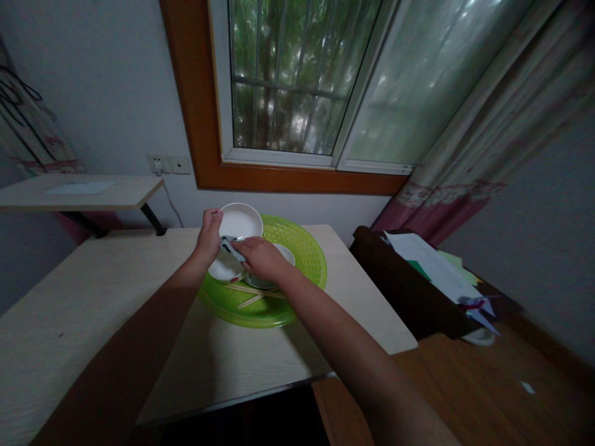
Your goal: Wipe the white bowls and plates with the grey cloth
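Fingers of the left hand [207,240] clamp the white bowl [240,220] at its left rim, while the cloth [229,244], apparently pinched by the right hand [264,257], slants at its near edge.

The pale wood-grain worktop [83,297] carries a round green basket [312,260] near the wall and a raised shelf [121,193] on black legs at its far left.

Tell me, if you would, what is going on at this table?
Someone's left hand holds a white dish by its edge, while the right hand holds a cloth at the dish's near side. Below them, a green basket on the table holds other bowls and some chopsticks.
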Demonstrator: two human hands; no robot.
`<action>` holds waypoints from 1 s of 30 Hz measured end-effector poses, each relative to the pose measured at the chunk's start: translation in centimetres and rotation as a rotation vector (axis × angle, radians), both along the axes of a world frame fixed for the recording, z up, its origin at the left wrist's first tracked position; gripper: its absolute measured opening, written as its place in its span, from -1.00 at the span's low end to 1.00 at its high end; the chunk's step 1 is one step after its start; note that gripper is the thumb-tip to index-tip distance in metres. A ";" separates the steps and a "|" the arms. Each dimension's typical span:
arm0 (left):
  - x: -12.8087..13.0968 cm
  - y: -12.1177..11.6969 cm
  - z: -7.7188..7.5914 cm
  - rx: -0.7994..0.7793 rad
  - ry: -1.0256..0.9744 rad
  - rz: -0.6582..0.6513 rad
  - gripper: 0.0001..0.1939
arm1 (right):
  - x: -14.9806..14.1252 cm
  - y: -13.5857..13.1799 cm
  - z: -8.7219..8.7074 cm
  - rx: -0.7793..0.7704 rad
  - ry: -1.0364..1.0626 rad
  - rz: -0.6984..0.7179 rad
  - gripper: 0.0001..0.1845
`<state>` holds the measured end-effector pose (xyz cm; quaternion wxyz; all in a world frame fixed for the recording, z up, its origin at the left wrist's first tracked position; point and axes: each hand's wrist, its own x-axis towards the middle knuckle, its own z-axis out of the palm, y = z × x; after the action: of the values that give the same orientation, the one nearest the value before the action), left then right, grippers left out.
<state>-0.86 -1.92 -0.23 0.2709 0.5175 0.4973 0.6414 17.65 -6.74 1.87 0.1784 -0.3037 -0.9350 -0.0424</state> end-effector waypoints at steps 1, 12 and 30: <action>-0.1 0.1 0.0 -0.004 -0.006 0.009 -0.50 | 0.1 0.0 0.1 -0.027 0.023 -0.009 -0.47; -0.3 0.5 -0.2 -0.027 -0.062 0.054 -0.58 | 2.1 1.9 -0.2 -0.222 0.854 -0.310 -0.61; 0.2 0.5 -0.8 -0.051 -0.089 -0.171 -0.50 | 2.2 3.8 -1.3 -0.380 0.924 -0.418 -0.52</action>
<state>-0.68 -1.40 -1.05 0.3595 0.5221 0.4548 0.6256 19.85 -2.92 0.62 0.5007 -0.4972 -0.6699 0.2310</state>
